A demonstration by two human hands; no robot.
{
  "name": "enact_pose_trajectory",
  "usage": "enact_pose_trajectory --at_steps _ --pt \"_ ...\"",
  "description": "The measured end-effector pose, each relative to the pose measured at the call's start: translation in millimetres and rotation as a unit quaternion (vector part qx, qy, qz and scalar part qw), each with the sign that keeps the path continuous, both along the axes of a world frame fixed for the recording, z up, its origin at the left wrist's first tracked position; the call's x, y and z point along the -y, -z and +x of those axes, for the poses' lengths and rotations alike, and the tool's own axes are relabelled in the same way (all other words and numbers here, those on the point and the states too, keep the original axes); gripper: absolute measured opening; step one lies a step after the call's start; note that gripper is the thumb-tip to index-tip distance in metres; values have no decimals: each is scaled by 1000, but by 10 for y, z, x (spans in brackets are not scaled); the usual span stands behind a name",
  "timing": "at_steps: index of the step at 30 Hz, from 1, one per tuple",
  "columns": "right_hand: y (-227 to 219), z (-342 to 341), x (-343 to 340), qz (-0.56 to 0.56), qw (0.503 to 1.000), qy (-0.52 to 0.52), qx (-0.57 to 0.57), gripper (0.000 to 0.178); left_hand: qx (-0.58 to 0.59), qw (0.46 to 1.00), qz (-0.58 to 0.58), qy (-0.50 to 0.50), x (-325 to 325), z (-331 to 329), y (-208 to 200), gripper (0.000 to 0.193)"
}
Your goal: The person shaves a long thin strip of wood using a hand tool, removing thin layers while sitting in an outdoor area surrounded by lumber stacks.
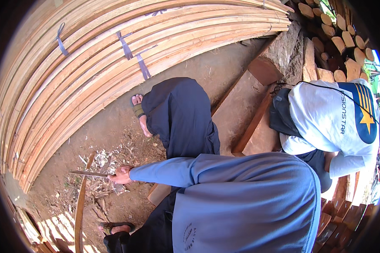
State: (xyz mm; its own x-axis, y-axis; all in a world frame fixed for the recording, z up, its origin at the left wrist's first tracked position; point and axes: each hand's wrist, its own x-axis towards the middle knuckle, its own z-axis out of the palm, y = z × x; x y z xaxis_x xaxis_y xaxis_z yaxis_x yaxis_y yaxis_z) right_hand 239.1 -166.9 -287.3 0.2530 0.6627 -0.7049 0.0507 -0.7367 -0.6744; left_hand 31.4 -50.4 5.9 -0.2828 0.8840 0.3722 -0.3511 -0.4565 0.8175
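Observation:
My right hand is closed round the grip of a knife. The narrow blade points left and lies across a long thin wooden strip. I cannot tell whether blade and strip touch. The strip's near end runs out of the picture at the lower edge. My left hand is out of sight. Pale wood shavings litter the ground round the blade.
Long bundles of wooden slats, bound with purple ties, fill the upper left. My bent knee rises beyond my right arm. At the right, a co-worker in a white shirt bends beside wooden planks. Cut logs are stacked behind.

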Motion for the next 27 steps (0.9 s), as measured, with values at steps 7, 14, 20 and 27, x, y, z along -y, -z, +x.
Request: enact_pose_trajectory --at_steps 7,14,20,27 --pt "-148 -194 115 109 988 -59 90 73 3 1000 -14 4 50 166 -60 38" --pt "-165 203 -82 -33 995 -92 -12 79 -1 1000 -20 1 -209 -408 89 44" --pt "-512 53 -78 75 990 -123 1 78 48 993 7 110 -286 -223 67 48" --pt "46 -239 -41 151 972 -118 133 69 44 993 11 112 -213 -306 98 47"
